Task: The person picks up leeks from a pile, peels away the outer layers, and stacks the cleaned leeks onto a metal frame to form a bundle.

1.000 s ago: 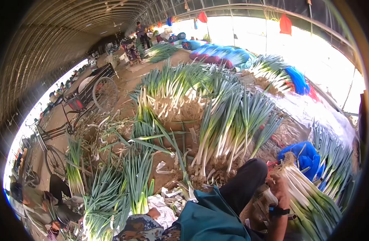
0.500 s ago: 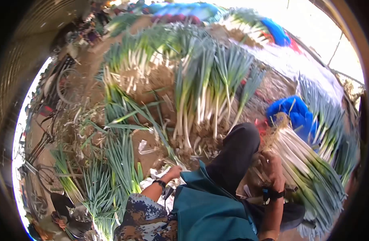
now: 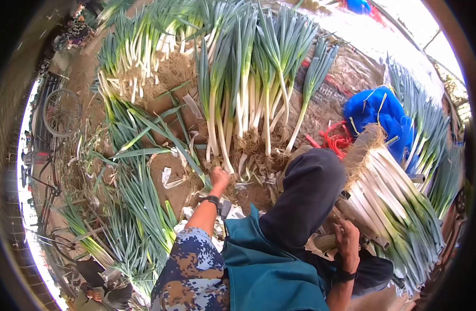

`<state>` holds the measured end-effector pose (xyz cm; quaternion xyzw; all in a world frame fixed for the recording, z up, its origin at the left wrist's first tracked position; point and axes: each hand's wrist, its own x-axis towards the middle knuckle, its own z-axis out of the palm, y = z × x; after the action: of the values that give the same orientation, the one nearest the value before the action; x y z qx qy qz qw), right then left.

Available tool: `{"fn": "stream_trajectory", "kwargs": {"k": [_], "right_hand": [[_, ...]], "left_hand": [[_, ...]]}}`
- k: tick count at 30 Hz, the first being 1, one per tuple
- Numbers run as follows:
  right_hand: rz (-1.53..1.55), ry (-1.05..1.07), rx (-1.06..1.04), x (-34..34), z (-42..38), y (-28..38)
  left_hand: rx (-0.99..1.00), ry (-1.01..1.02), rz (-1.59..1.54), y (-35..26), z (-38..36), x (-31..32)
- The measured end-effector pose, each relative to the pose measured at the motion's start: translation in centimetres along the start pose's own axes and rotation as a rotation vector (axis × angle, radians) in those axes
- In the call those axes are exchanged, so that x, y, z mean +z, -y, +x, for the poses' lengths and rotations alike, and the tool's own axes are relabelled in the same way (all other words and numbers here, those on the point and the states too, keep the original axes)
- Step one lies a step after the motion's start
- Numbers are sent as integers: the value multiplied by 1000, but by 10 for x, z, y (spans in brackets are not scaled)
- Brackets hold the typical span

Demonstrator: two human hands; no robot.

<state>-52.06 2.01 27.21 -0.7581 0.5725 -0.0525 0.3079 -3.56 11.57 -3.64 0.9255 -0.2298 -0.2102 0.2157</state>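
Note:
My left hand [image 3: 219, 179] is closed at the root ends of the upright leeks [image 3: 243, 103]; its fingertips are hidden, so what they hold, if anything, does not show. My right hand [image 3: 346, 238] has its fingers curled beside my bent knee, close to a metal frame [image 3: 370, 237]; what is in it cannot be made out. Right of that hand, a thick bundle of trimmed leeks [image 3: 398, 192] lies tilted on the frame, white stems and roots uppermost. A long green leaf [image 3: 181, 147] slants down towards my left wrist.
More leeks [image 3: 144, 202] lie to the left, others [image 3: 150, 46] at the back. Blue netting [image 3: 380, 119] and red plastic strips [image 3: 335, 140] lie beyond the bundle. A bicycle wheel [image 3: 62, 112] stands far left. Another person's hand [image 3: 94, 295] shows at the lower left.
My left hand has moved forward from the leaf end to the leek roots. My right hand has dropped slightly down and left. The view has tilted down.

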Motion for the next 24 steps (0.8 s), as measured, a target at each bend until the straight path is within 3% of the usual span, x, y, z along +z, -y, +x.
{"fn": "stream_trajectory", "kwargs": {"k": [2, 5, 13, 14, 17, 18, 21, 24], "right_hand": [[-11, 17, -20, 12, -7, -19], [-23, 59, 1, 21, 0, -23], [-4, 103, 23, 27, 11, -21], [13, 100, 17, 30, 11, -23], [13, 104, 19, 33, 6, -32], [6, 108, 20, 33, 5, -36], [-32, 97, 9, 32, 6, -45], [41, 17, -32, 23, 12, -57]], "left_hand": [[-63, 64, 7, 11, 18, -2], [-272, 297, -237, -9, 21, -12], [-215, 274, -124, -42, 20, -2], [-113, 243, -193, -36, 22, 3], [-180, 423, -604, -57, 10, -24], [-186, 525, -885, -54, 10, -33], [-289, 597, -1280, -102, -24, -105], [-305, 684, -1636, -101, -27, -139]]}}
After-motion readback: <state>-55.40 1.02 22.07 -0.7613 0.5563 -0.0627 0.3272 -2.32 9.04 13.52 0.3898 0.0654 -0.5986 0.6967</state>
